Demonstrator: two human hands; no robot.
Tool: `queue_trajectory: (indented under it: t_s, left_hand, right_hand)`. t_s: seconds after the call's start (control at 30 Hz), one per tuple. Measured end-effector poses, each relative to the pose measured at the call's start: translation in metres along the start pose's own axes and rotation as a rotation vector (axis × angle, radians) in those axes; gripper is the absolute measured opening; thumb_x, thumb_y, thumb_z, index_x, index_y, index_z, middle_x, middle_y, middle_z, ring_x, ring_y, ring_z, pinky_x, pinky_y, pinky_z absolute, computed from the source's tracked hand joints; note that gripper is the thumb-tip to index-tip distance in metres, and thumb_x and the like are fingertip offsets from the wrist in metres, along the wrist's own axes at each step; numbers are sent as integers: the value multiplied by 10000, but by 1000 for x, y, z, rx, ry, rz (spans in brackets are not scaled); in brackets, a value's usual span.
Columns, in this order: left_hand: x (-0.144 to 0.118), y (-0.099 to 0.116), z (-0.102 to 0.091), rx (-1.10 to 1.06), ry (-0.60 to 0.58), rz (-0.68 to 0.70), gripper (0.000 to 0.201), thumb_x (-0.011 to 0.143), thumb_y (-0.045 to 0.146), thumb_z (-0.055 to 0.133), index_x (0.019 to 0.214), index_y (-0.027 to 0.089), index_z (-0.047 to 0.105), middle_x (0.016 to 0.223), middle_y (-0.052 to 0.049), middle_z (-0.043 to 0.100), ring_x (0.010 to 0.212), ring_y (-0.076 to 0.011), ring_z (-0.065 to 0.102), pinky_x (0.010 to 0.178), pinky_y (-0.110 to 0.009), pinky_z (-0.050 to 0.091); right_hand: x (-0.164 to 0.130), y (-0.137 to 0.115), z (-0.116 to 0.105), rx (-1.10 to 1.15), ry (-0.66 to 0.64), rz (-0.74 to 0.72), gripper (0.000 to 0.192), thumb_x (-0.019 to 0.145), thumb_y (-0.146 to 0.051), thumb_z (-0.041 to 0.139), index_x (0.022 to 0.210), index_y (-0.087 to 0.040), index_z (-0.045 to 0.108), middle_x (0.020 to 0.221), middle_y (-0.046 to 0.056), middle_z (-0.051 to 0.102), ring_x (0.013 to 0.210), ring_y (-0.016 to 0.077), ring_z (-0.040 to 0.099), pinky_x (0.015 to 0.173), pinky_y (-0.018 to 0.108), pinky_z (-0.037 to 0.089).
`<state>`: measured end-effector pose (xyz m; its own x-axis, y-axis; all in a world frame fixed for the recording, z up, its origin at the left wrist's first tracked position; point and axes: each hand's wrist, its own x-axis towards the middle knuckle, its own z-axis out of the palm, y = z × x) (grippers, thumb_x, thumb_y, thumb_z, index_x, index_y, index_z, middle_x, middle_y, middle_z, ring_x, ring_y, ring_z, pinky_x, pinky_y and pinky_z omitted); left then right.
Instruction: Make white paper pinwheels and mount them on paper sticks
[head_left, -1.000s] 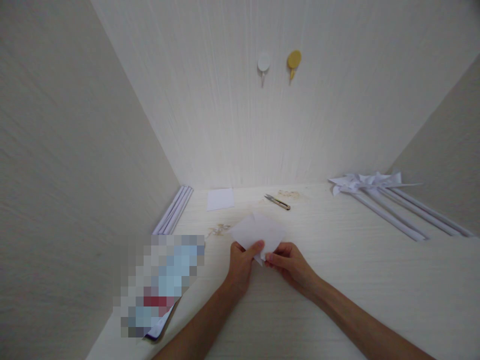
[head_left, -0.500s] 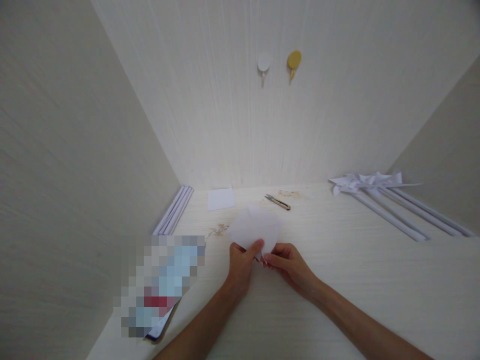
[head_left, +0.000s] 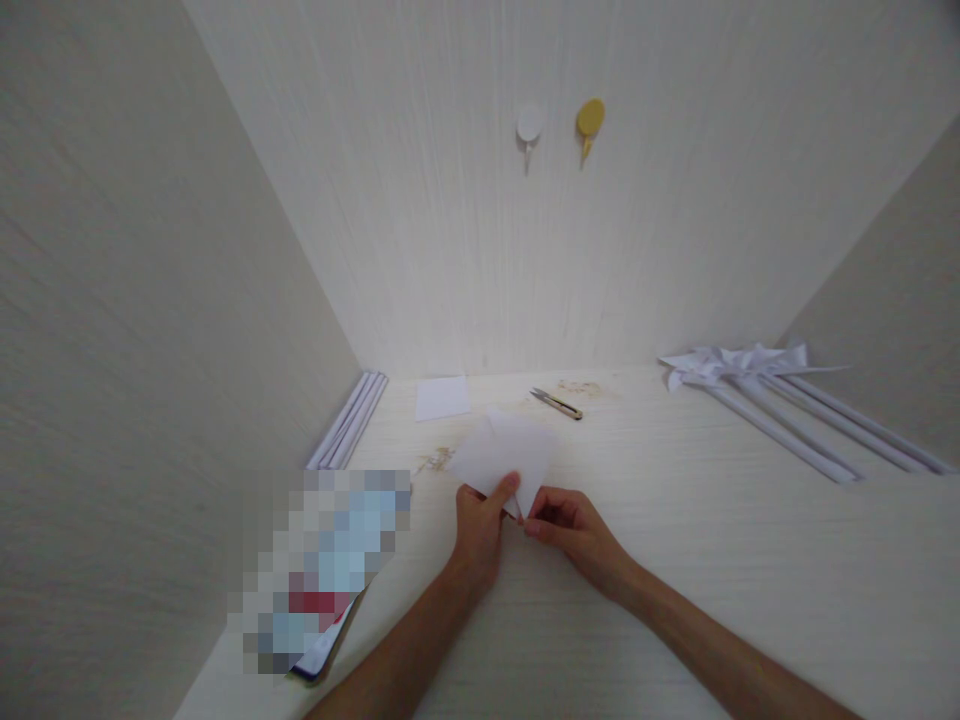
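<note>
1. A small paper-craft booth — pale wood-grain panels close it in on three sides around a pale wood-grain tabletop [head_left: 675,560].
2. A white round wall hook [head_left: 529,124] and a yellow round wall hook [head_left: 589,118] sit on the back panel.
3. Craft supplies lie about — small metal thread snips [head_left: 556,402], rolled white paper sticks [head_left: 347,432], finished white paper pinwheels [head_left: 739,362].

Two wall hooks [head_left: 529,125], two paper sheets [head_left: 501,455], one pair of snips [head_left: 556,402].

The folded paper [head_left: 501,458] has narrowed and shifted slightly left.
</note>
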<state>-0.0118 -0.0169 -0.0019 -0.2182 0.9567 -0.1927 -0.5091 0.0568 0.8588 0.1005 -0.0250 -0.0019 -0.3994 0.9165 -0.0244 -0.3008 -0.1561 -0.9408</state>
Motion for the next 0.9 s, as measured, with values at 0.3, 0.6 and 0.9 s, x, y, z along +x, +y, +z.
queue_trajectory:
  t_s: [0.3, 0.6, 0.9]
  left_hand:
    - [0, -4, -1, 66, -21, -1, 275, 479, 275, 737, 656, 90, 636, 606, -40, 631, 524, -125, 535, 488, -239, 411]
    - [-1, -3, 0, 92, -25, 5, 241, 494, 252, 720, 674, 106, 651, 662, -49, 657, 581, -142, 569, 563, -253, 439]
    - [-2, -3, 1, 134, -49, -36, 234, 477, 264, 731, 624, 109, 634, 537, -18, 615, 470, -113, 520, 457, -228, 390]
  right_hand:
    - [2, 2, -1, -18, 92, -67, 180, 592, -317, 661, 618, -148, 604, 550, -26, 530, 513, 82, 418, 502, 218, 312]
    - [2, -1, 1, -167, 154, 22, 263, 483, -343, 712, 459, -155, 529, 457, -46, 474, 471, 76, 388, 501, 232, 327]
    - [-1, 1, 2, -176, 81, -38, 235, 552, -368, 681, 600, -152, 602, 565, -9, 544, 559, 110, 466, 565, 247, 390]
